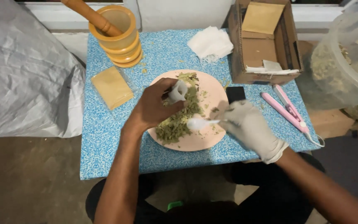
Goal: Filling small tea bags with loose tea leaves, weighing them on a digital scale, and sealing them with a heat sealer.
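My bare left hand (154,108) holds a small white filter bag (177,91) open over a pink plate (206,141) heaped with dried green leaves (179,122). My right hand (251,126), in a white glove, grips a small white plastic spoon (199,123) whose bowl hovers just above the leaf pile. The plate lies in the middle of a small blue speckled table (104,141).
A wooden mortar with a pestle (114,31) stands at the table's far left, tan packets (112,87) beside it. White bags (210,43), a cardboard box (264,41), a black object (235,94) and a pink sealer (289,110) lie to the right. A clear tub (344,62) stands off the table.
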